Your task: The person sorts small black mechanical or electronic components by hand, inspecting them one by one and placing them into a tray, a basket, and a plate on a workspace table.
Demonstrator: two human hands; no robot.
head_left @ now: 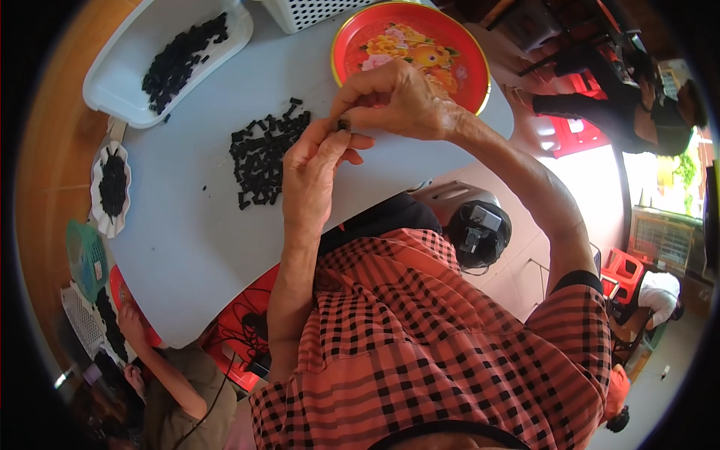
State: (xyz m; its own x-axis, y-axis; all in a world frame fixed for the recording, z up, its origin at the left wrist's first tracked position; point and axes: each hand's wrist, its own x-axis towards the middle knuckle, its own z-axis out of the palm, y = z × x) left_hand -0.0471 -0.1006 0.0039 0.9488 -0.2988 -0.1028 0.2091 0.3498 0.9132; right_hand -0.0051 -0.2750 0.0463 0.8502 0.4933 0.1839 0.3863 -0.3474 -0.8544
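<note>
My left hand (319, 157) and my right hand (401, 101) meet above the table, between a pile of small black pieces and a round red tray. Pinched in my left fingertips is a small black piece (343, 125), its exact kind too small to make out. The right thumb and forefinger are closed at the same spot, touching or nearly touching it; whether they grip it too is partly hidden. Just left of my hands lies the pile of short black tube-like pieces (259, 157). Beyond my right hand sits the red tray (345, 45) with a flower pattern and gold rim.
A white tub (105, 94) with many black pieces stands at the far left. Nearer are a white scalloped dish (100, 214) of thin black pieces and a green basket (82, 259). A white perforated basket (307, 13) stands at the back. Another person's arm (169, 375) reaches in at lower left.
</note>
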